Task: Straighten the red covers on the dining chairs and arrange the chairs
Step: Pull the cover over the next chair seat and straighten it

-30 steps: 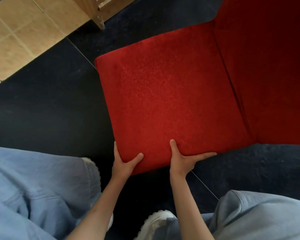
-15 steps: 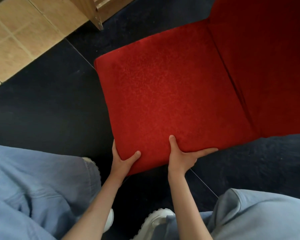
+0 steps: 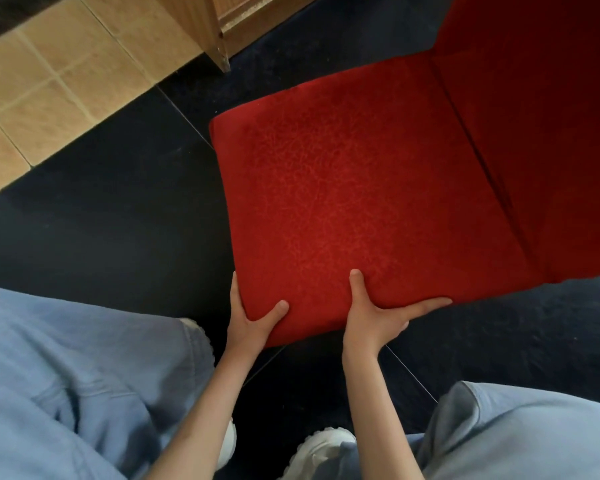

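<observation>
A: Where is the red cover (image 3: pixel 343 209) found?

B: It is seen stretched over the seat of a dining chair (image 3: pixel 541 109), filling the upper right of the head view. The seat is viewed from above, its near corner turned toward the person. The backrest, also clad in red, is seen rising at the right edge. A dark crease is noted where seat meets back.

A: How is the left hand (image 3: pixel 253 320) placed?

B: It is clamped on the near left corner of the seat. The thumb is laid on top of the fabric; the fingers are wrapped round the edge, one stretched up the left side. The corner is gripped.

A: And the right hand (image 3: pixel 374 317)?

B: It is set on the near edge, just right of the left hand. The thumb is pressed upright on the top surface. The forefinger is stretched along the edge toward the right; the other fingers are curled under and hidden. The edge is gripped here too.

A: What lies around the chair?

B: Dark floor (image 3: pixel 94 216) is seen beneath and left of the seat. Tan tiles (image 3: pixel 49 81) are noted at upper left, and a wooden cabinet corner (image 3: pixel 222 26) at the top. Light blue trousers (image 3: pixel 66 375) are seen on both knees at the bottom, with a white shoe (image 3: pixel 323 448) between them.
</observation>
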Motion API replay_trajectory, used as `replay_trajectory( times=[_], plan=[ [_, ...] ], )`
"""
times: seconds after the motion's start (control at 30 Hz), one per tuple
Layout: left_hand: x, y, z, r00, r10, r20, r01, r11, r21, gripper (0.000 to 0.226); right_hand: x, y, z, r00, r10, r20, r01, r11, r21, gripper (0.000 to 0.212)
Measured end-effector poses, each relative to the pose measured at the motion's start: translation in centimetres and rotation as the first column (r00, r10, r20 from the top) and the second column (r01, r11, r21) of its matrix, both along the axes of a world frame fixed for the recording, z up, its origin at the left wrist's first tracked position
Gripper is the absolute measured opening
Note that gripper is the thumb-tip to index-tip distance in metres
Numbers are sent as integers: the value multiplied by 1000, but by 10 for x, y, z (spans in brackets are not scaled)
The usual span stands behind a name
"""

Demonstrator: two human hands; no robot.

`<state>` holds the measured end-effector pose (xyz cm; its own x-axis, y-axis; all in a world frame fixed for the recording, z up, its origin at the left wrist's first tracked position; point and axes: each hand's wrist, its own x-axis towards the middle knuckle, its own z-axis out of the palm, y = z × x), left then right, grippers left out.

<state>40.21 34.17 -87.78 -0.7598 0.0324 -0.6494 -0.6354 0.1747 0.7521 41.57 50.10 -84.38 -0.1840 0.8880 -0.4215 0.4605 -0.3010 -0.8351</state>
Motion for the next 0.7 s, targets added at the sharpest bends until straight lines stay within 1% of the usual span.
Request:
replay_trajectory(
  times=[0.13,0.37,0.57,0.7],
  plan=[
    [-8,0,7,1000,-14,-15,13,1000,-22,126,-10,-1,4,999,-2,-36,3,1000,21,140],
    [-15,4,17,1000,-8,26,9,1000,-26,121,-21,-1,14,998,-38,-51,39,999,21,135],
    [-1,11,40,998,-6,61,7,1000,-12,121,-15,5,41,997,-64,-40,65,998,20,132],
    [-1,7,57,996,9,91,-6,999,-32,121,-16,-2,62,998,-66,-21,67,997,29,130]
  ],
)
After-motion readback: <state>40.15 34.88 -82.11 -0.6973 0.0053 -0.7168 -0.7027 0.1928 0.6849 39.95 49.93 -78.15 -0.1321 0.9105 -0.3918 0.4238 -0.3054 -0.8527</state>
